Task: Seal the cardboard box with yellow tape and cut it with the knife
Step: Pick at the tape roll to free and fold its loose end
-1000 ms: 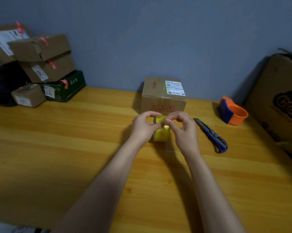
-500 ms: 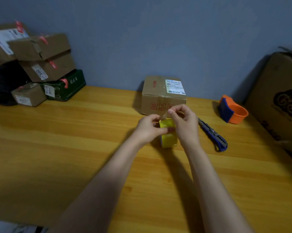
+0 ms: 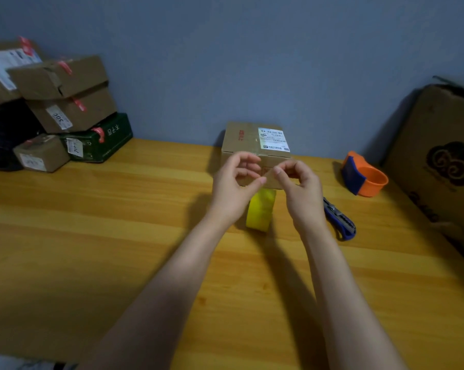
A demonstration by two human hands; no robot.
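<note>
A small cardboard box with a white label stands at the back of the wooden table. In front of it a yellow tape roll stands on edge. Just above the roll, my left hand and my right hand pinch the loose end of the tape between thumbs and forefingers; a short, translucent strip runs down to the roll. A blue utility knife lies on the table right of my right wrist, partly hidden by it.
An orange and blue tape dispenser sits at the back right. A large cardboard box leans at the right edge. Several stacked parcels and a dark bag fill the back left corner.
Both hands have risen off the roll, drawing the tape's end upward. The roll, earlier gripped between the hands, now stands by itself on the table below them.
</note>
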